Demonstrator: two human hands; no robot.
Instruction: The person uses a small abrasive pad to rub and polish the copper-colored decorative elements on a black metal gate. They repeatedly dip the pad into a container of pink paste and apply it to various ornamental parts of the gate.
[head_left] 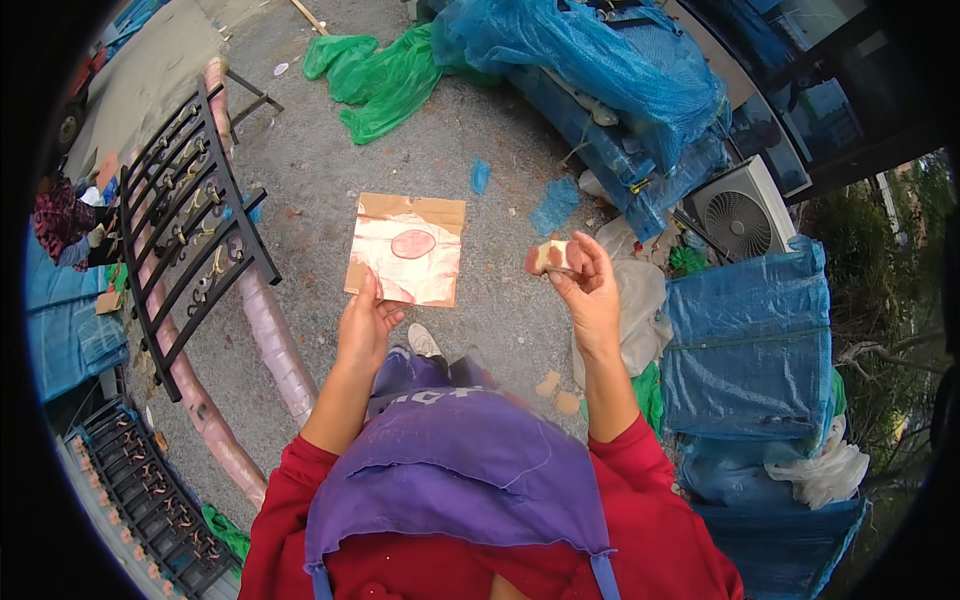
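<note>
My left hand [368,322] grips the near edge of a square piece of cardboard [450,212], with the thumb on top. Its upper face has a pale, shiny pinkish coating, with a reddish oval puddle in the middle, like paint. Raised to the right of the cardboard and apart from it, my right hand [592,300] pinches a small sponge block [552,258] between thumb and fingers. The sponge is cream with reddish-brown stains. Both hands are over the grey ground, in front of my purple apron [460,450].
At left, a black metal railing [230,170] with curled ornaments rests on pink-wrapped supports [275,345]. Beyond it is another person [62,225]. Blue-wrapped stacks [745,340] and a fan unit [740,222] line the right. Green plastic sheeting [385,85] lies ahead.
</note>
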